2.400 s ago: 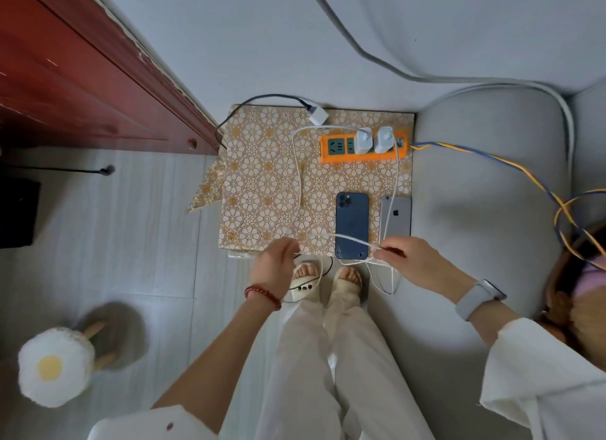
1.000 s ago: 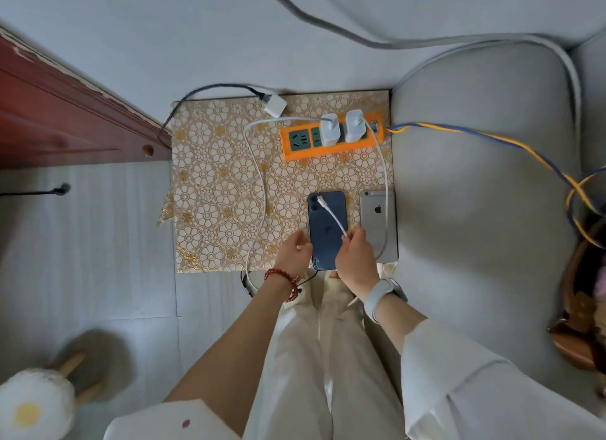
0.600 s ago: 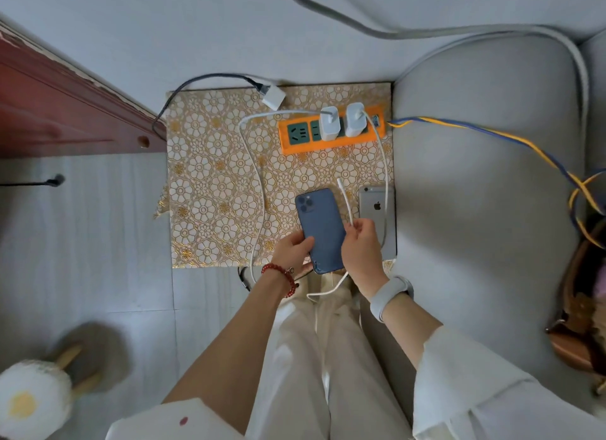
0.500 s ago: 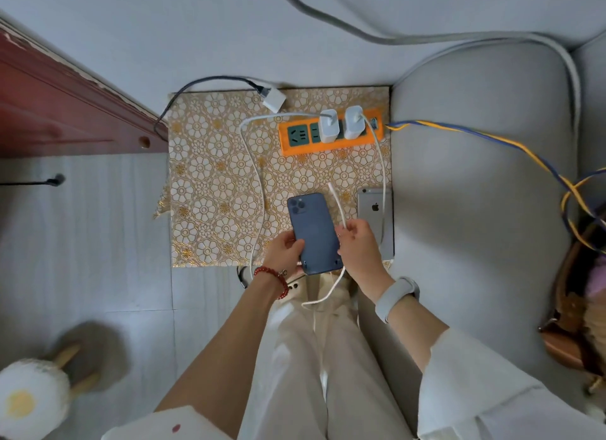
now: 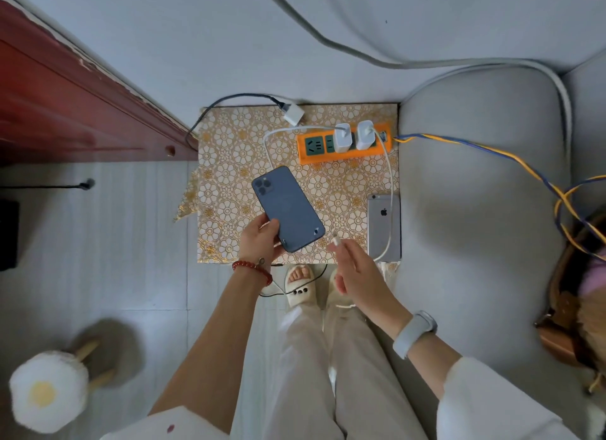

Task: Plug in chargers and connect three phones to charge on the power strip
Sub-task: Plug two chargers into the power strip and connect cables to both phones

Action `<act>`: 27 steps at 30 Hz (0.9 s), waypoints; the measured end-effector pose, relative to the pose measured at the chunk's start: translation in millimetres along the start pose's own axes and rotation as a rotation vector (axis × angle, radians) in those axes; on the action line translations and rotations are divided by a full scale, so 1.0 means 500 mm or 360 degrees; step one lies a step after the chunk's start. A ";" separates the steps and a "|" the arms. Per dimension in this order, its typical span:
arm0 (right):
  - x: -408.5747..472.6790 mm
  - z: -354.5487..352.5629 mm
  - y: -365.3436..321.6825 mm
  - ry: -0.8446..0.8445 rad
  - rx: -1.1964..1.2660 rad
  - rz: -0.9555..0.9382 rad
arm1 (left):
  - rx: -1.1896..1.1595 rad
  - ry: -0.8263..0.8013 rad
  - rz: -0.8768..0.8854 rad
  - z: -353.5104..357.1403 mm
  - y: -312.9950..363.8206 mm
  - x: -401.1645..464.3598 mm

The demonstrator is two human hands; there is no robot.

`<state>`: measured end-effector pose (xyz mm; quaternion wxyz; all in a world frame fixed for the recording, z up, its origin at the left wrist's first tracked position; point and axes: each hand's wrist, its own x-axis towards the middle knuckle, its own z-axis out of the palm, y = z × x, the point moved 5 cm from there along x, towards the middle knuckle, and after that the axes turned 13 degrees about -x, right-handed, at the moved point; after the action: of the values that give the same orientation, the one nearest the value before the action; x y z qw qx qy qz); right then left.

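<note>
Patterned mat [image 5: 229, 164]: blue phone [image 5: 288, 208] now lifted, tilted.

Grey sofa cushion [image 5: 475, 210] right; fried-egg stool [image 5: 46, 392] lower left; red door [image 5: 65, 112].

A single head-worn wide-angle camera looks almost straight down from standing height. The patterned bench [image 5: 229, 164] sits centre, toward 12 o'clock; the wearer's legs and feet enter from 6 o'clock.

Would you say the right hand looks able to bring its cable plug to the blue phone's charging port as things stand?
Probably yes: the right hand pinches the cable plug just beside the blue phone, whose bottom edge the left hand holds lifted, with nothing between them.
</note>
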<state>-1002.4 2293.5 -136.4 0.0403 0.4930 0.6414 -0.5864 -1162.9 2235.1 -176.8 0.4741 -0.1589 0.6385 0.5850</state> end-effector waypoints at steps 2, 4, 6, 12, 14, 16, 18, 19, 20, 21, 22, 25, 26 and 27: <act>-0.004 0.010 -0.001 0.0005 -0.0143 -0.0020 | -0.0122 0.0001 -0.0020 -0.002 0.002 -0.005; -0.005 0.019 -0.001 -0.0001 -0.0167 -0.0013 | -0.0213 0.0000 -0.0046 -0.003 0.001 -0.008; -0.004 0.027 -0.001 0.0008 -0.0098 0.0044 | -0.0287 -0.0005 -0.0068 -0.002 -0.001 -0.013; -0.001 0.040 -0.028 0.0129 0.0163 0.0040 | -0.0425 -0.0044 -0.0081 0.005 -0.007 -0.028; -0.001 0.038 -0.029 0.0165 0.0168 0.0040 | -0.0422 -0.0059 -0.0085 0.009 -0.008 -0.033; 0.000 0.036 -0.027 0.0194 0.0188 0.0059 | -0.0416 -0.0078 -0.0084 0.013 -0.008 -0.037; 0.000 0.035 -0.027 0.0206 0.0215 0.0074 | -0.0433 -0.0097 -0.0087 0.015 -0.007 -0.040; 0.000 0.035 -0.028 0.0209 0.0218 0.0075 | -0.0441 -0.0108 -0.0088 0.016 -0.007 -0.041; 0.000 0.035 -0.029 0.0213 0.0216 0.0076 | -0.0439 -0.0117 -0.0086 0.016 -0.007 -0.042; 0.000 0.034 -0.029 0.0221 0.0213 0.0079 | -0.0421 -0.0122 -0.0081 0.016 -0.006 -0.043; 0.000 0.033 -0.029 0.0229 0.0201 0.0084 | -0.0386 -0.0121 -0.0073 0.015 -0.006 -0.044; 0.001 0.035 -0.026 0.0209 0.0099 0.0102 | -0.0228 -0.0107 -0.0047 0.012 -0.004 -0.046; 0.001 0.037 -0.023 0.0197 0.0068 0.0112 | -0.0180 -0.0109 -0.0045 0.012 -0.004 -0.046; 0.001 0.040 -0.019 0.0183 0.0034 0.0127 | -0.0135 -0.0110 -0.0045 0.011 -0.005 -0.046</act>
<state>-1019.6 2279.4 -136.2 0.0215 0.5515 0.6163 -0.5617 -1147.3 2231.3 -159.3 0.4969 -0.1676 0.5941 0.6099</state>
